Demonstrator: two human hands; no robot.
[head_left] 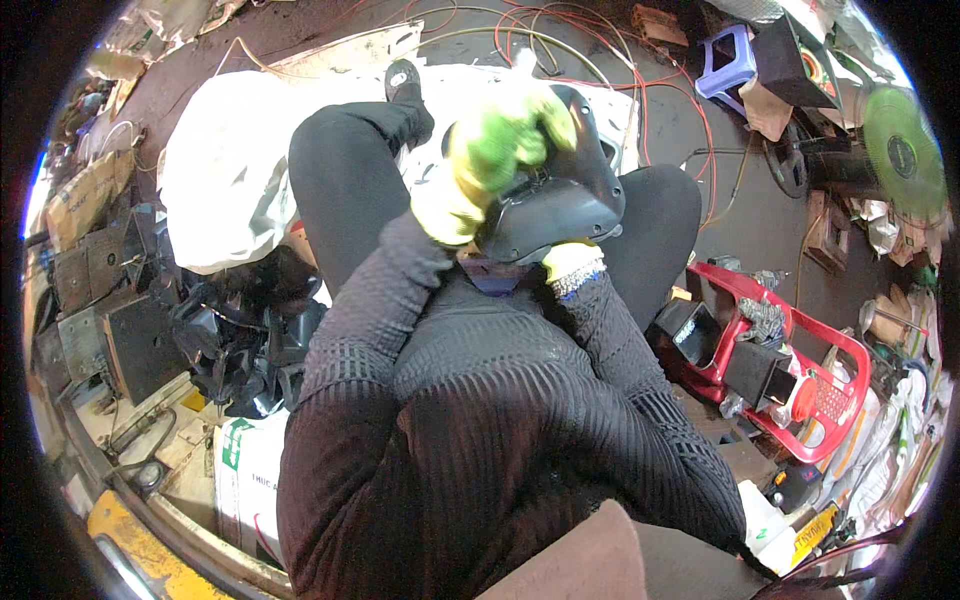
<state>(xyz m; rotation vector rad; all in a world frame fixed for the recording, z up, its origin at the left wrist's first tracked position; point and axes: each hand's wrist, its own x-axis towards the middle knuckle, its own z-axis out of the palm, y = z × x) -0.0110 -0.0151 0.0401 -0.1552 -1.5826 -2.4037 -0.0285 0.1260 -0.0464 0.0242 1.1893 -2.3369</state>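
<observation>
A glossy black moulded plastic part (pixel 550 212), curved and with small holes near its edge, is over my lap between my knees. My left hand (pixel 500 150), in a yellow-green glove smeared by motion, is closed in a fist above the part's left side. A small whitish tip (pixel 524 62) shows just beyond this fist, too blurred to name. My right hand (pixel 574 262), gloved in yellow with a white and blue cuff, grips the part from its near right side. The part hides most of that hand's fingers.
White sacking (pixel 230 170) lies to the left, with a heap of black plastic parts (pixel 240 340) near it. On the right, a red plastic chair (pixel 840 390) bears black boxes. Beyond are a green fan (pixel 903 155), a purple stool (pixel 727 62) and red hoses (pixel 690 95) on the floor.
</observation>
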